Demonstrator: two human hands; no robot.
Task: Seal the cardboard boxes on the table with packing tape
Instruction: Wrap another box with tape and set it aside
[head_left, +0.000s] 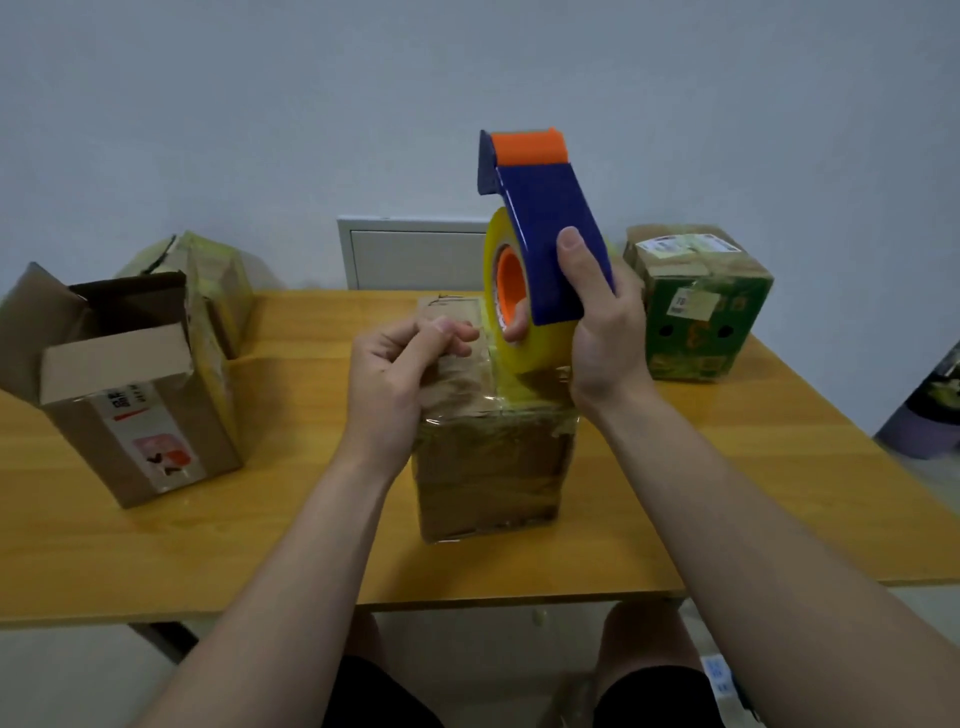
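Plain pale wall fills the top half — a white framed panel sits against it mid-frame, and something purple pokes in at the right edge.

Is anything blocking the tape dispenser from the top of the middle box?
Nothing visible does. The right hand holds the tape dispenser just above the middle box; the left hand is beside the roll, not beneath it.

A plain indoor room, not told apart as home or office, was seen: a bare pale wall, a white panel set in it, and a wooden tabletop laden with worn cardboard boxes.
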